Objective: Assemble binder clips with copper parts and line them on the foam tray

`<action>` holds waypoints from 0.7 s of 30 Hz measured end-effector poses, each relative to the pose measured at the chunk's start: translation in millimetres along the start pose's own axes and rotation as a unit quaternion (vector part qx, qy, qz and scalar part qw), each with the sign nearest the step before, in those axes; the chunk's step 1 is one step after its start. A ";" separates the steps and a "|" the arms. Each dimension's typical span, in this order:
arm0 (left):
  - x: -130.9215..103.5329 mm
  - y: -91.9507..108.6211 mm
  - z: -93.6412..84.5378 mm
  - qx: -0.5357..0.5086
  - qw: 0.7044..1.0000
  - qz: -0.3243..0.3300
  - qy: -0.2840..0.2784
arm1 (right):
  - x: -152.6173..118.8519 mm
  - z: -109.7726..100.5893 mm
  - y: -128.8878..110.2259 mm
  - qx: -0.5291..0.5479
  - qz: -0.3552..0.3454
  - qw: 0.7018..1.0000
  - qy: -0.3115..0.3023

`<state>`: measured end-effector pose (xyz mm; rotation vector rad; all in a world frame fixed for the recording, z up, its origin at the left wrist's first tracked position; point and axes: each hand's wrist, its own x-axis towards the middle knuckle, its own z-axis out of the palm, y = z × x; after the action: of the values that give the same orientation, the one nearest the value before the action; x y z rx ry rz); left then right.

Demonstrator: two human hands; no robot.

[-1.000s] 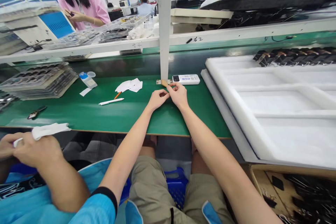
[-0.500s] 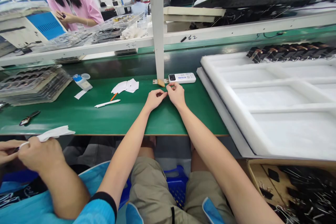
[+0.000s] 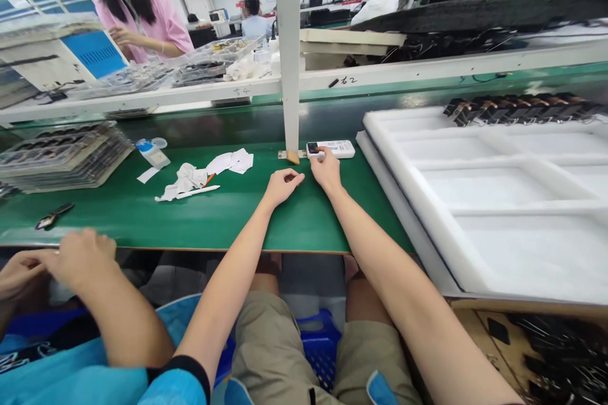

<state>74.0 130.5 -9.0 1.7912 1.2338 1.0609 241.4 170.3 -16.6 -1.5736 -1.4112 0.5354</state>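
My left hand (image 3: 284,187) hovers over the green bench top with thumb and forefinger pinched together. Whatever lies between those fingertips, if anything, is too small to make out. To its right, my right hand (image 3: 327,169) reaches to the black end of a white handheld device (image 3: 342,149) with printed marks. Its forefinger overlaps that end and the thumb stands apart; nothing shows in the grasp. A small tan block (image 3: 293,157) lies at the foot of the white post, just beyond my hands.
White foam trays (image 3: 503,177) stand at right, with black binder clips (image 3: 517,107) along the back. Left lie crumpled tissue (image 3: 183,181), paper slips (image 3: 232,161), a white pen (image 3: 197,192), a bottle (image 3: 152,153) and stacked plastic trays (image 3: 61,155). A co-worker's hands (image 3: 80,259) are nearby.
My hands have drawn apart; the right has moved onto the device's black end. The co-worker's white tissue now lies crumpled on the bench beside the pen.
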 end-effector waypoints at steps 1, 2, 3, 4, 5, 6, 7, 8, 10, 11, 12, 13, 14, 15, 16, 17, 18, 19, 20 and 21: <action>-0.2 0.1 -0.2 0.002 1.000 0.000 0.000 | -0.9 0.8 -2.3 -0.046 -0.009 0.999 -0.001; -0.2 0.0 -0.3 0.002 1.000 0.001 -0.001 | -2.6 1.5 -5.3 -0.093 -0.019 0.995 -0.004; -0.1 -0.3 -0.4 0.002 1.000 0.003 -0.003 | -4.8 1.9 -8.4 -0.135 -0.032 0.990 -0.008; 0.0 -0.7 -0.4 0.000 1.000 0.005 -0.004 | -7.2 1.9 -11.2 -0.166 -0.046 0.985 -0.009; 0.3 -1.0 -0.3 -0.001 1.000 0.006 -0.005 | -9.3 1.5 -13.4 -0.185 -0.057 0.981 -0.008; 0.5 -1.1 -0.3 -0.001 1.000 0.008 -0.005 | -10.7 0.5 -14.6 -0.193 -0.063 0.979 -0.005; 0.6 -1.0 -0.2 -0.001 1.000 0.008 -0.005 | -11.3 -0.7 -14.7 -0.198 -0.062 0.978 -0.004; 0.6 -0.7 -0.2 0.001 1.000 0.008 -0.006 | -11.1 -2.2 -13.8 -0.203 -0.053 0.978 -0.007; 0.4 0.4 -0.2 0.004 1.000 0.005 -0.006 | -8.6 -5.3 -10.2 -0.211 -0.023 0.977 -0.024; 0.2 0.9 -0.3 0.004 1.000 0.003 -0.006 | -6.9 -6.8 -8.0 -0.210 -0.010 0.977 -0.035; 0.1 1.3 -0.3 0.003 1.000 0.001 -0.006 | -5.4 -8.1 -6.0 -0.205 0.001 0.978 -0.044; 0.0 1.4 -0.3 0.001 1.000 -0.002 -0.007 | -4.1 -9.2 -4.3 -0.196 0.008 0.979 -0.048; 0.0 1.3 -0.3 0.000 1.000 -0.003 -0.007 | -3.4 -10.2 -3.1 -0.185 0.011 0.982 -0.049; 0.2 1.0 -0.2 -0.001 1.000 -0.003 -0.007 | -3.3 -11.1 -2.3 -0.174 0.014 0.983 -0.049; 0.4 0.6 -0.1 -0.002 1.000 -0.003 -0.007 | -3.6 -11.8 -1.9 -0.164 0.015 0.985 -0.048; 0.7 0.1 0.0 -0.002 1.000 -0.002 -0.006 | -4.5 -12.5 -1.9 -0.156 0.016 0.987 -0.046; 1.0 -0.3 0.2 -0.001 1.000 -0.001 -0.006 | -5.5 -13.1 -2.1 -0.149 0.018 0.988 -0.041; 1.2 -0.6 0.3 0.000 1.000 0.001 -0.007 | -6.7 -13.7 -2.5 -0.144 0.021 0.989 -0.035; 1.5 -0.7 0.5 0.001 1.000 0.001 -0.007 | -7.7 -14.2 -2.9 -0.141 0.024 0.989 -0.029; 1.7 -0.6 0.6 0.001 1.000 0.002 -0.007 | -8.7 -14.6 -3.3 -0.142 0.028 0.989 -0.025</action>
<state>74.7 132.2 -9.4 1.8002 1.2254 1.0479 249.2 156.9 -9.0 -1.8408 -1.5367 0.4243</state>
